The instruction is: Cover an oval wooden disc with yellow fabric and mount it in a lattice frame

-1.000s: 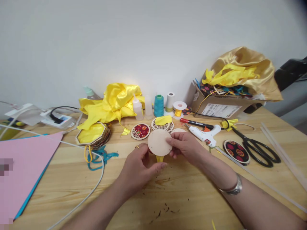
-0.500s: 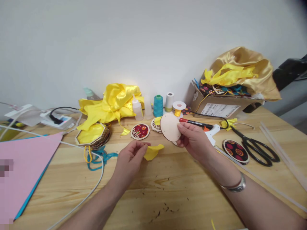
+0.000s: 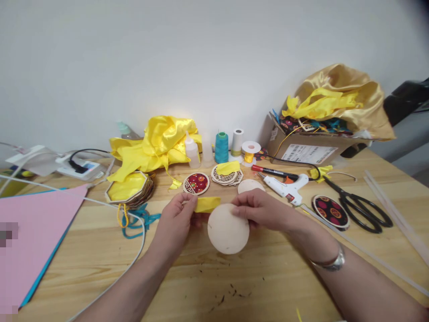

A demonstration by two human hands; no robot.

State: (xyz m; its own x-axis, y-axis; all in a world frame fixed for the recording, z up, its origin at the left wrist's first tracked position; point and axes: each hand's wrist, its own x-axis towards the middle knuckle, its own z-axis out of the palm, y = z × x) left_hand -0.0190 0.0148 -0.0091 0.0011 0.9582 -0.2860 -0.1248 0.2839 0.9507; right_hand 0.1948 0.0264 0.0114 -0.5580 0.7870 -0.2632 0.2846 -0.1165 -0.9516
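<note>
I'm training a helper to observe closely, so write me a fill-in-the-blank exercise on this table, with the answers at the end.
1. The left hand holds a piece of fabric whose colour is ____.
2. The plain disc held above the table is gripped by the ____ hand.
3. Of the scissors and the glue gun, the one nearer that disc is the ____.
4. In the picture, the stack of octagonal frames lies to the ____ of the scissors.

Missing words: yellow; right; glue gun; left.
</note>
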